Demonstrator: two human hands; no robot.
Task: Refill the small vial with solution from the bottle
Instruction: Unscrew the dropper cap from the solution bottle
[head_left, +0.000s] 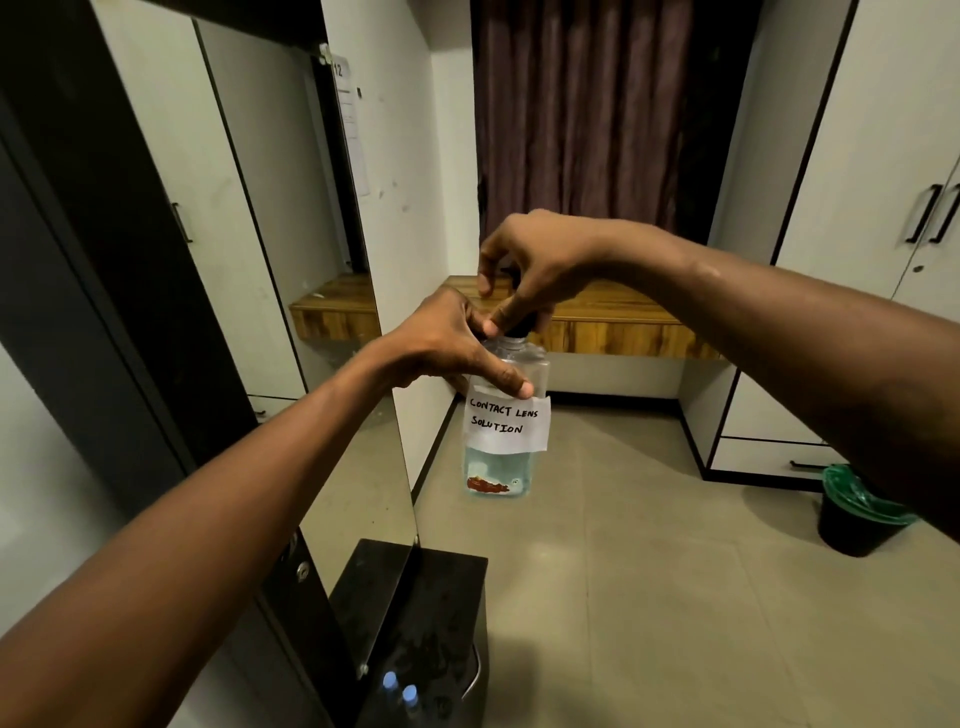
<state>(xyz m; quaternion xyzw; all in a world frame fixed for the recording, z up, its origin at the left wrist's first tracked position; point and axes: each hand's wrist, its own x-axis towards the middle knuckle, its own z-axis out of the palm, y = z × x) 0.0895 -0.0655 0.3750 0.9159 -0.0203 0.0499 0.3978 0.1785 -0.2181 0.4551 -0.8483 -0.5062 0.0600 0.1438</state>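
A clear bottle (506, 457) with a white paper label reading "CONTACT LENS SOLUTION" is held upright in mid-air at the centre. A little bluish liquid fills its bottom part. My left hand (452, 348) grips the bottle's shoulder from the left, thumb on the label's top edge. My right hand (524, 270) comes from above, fingers closed around the black cap (519, 327) on the neck. Two small vials with pale blue tops (400, 687) stand on the dark shelf (415, 597) at the bottom; the left one looks like a mirror reflection.
A tall mirror (291, 260) lines the wall on the left, above the dark shelf. A wooden desk (613, 322) runs along the far wall under a dark curtain. White wardrobes stand at right, with a black bin (852, 525) lined in green on the tiled floor.
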